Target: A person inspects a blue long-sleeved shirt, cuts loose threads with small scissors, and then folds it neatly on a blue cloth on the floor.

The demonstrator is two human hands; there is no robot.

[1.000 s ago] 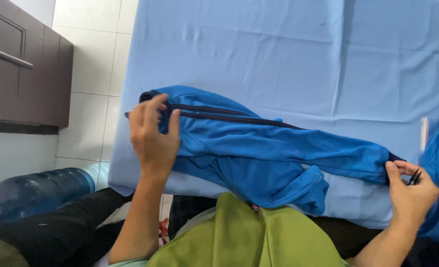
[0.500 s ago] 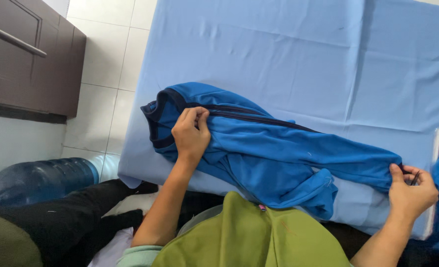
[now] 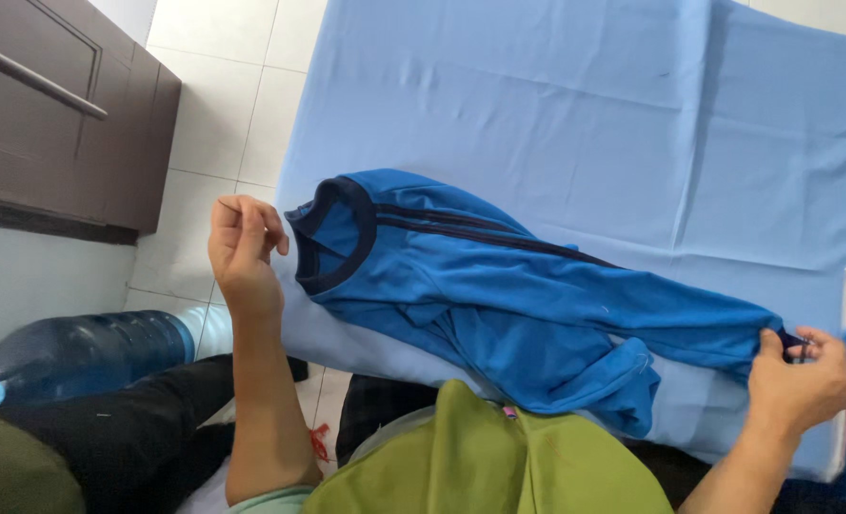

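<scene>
- Pale tiled floor [image 3: 242, 105] runs along the left of my view, with a dark wooden cabinet [image 3: 51, 114] beside it and a big clear water bottle [image 3: 80, 357] lying down by my leg.
- Ahead of me is a surface covered by a light blue sheet [image 3: 556, 105], smooth apart from a few soft creases.
- On that sheet lies a bright blue jacket [image 3: 527, 305] with a dark navy collar and zip line. Its long axis runs from the collar at my left, slanting down toward the hem end at my right.
- My right hand [image 3: 799, 385] is at the hem end, with its fingers [image 3: 775, 347] pinched together on the jacket's dark bottom edge.
- My left hand [image 3: 242, 252] hangs in the air just beside the collar, off the sheet's left edge. Its fingers are curled loosely inward and hold nothing; they do not touch the cloth.
- The collar opening lies directly to the right of my left hand, so that hand is the nearer one to the neck end, while the right already has the far end.
- A sleeve and a bunched fold hang toward me near the sheet's near edge, just above my green shirt [image 3: 480, 457].
</scene>
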